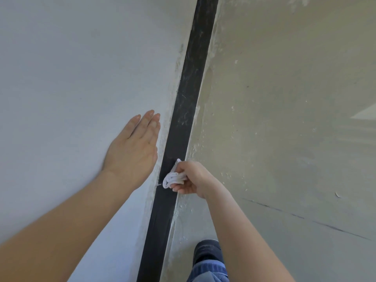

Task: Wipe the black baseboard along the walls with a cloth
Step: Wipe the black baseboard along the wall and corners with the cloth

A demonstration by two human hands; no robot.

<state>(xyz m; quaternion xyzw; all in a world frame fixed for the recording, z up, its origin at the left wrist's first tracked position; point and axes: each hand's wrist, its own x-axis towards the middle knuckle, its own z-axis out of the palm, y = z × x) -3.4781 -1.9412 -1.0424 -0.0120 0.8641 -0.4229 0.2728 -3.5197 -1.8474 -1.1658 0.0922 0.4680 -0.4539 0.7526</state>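
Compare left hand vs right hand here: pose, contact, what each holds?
The left hand is open and flat, fingers extended; the right hand is curled shut. The left hand holds nothing; the right hand grips a bunched white cloth. The left hand rests on the pale wall; the right hand presses the cloth to the black baseboard. Both are bare, close together beside the baseboard.

Ahead of your right hand [192,177] w/ the cloth [174,176], the baseboard [187,102] runs bare, nothing on it. Floor [284,119] beside it is open too. Your left hand [133,147] lies flat on the wall [71,78] just beside the strip. Your shoe [207,252] sits close behind on the floor.
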